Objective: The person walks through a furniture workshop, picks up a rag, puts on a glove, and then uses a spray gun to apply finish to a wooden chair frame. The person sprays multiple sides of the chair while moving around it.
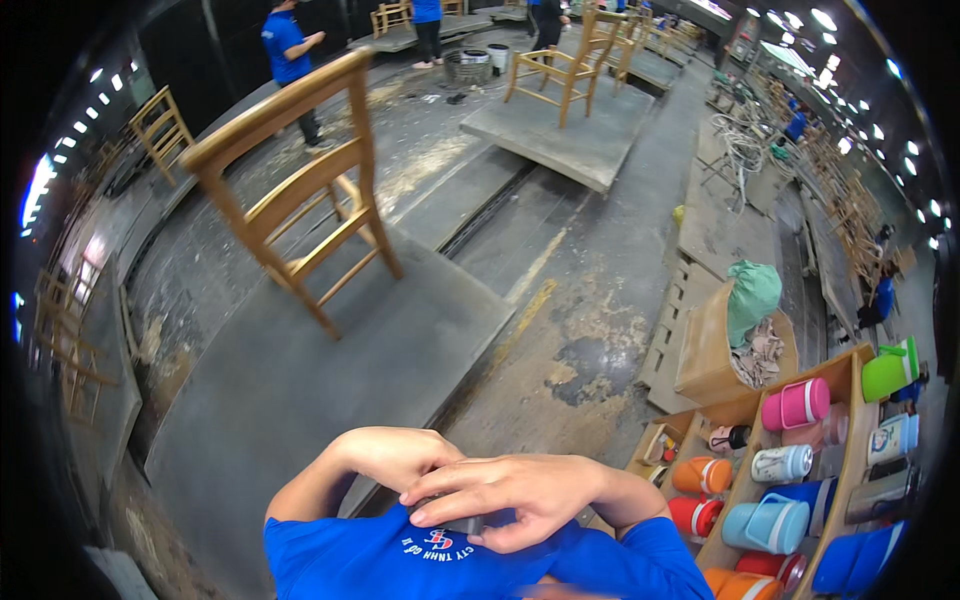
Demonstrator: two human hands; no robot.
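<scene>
Both my hands are drawn in against my chest, over my blue shirt (400, 560). My right hand (510, 495) lies across the front with its fingers spread and curled, pinching a small dark object (462, 523) against the shirt. My left hand (392, 455) sits just behind and left of it. It is bent at the wrist and its fingertips are hidden under my right hand. I cannot tell whether the left hand also grips the dark object.
A wooden chair (300, 190) stands on a grey platform (300, 380) ahead, and another chair (565, 65) stands on a farther platform. At right, wooden shelves (850, 370) hold colourful jugs and cups, beside a box with a green bag (752, 295). People in blue shirts stand far back.
</scene>
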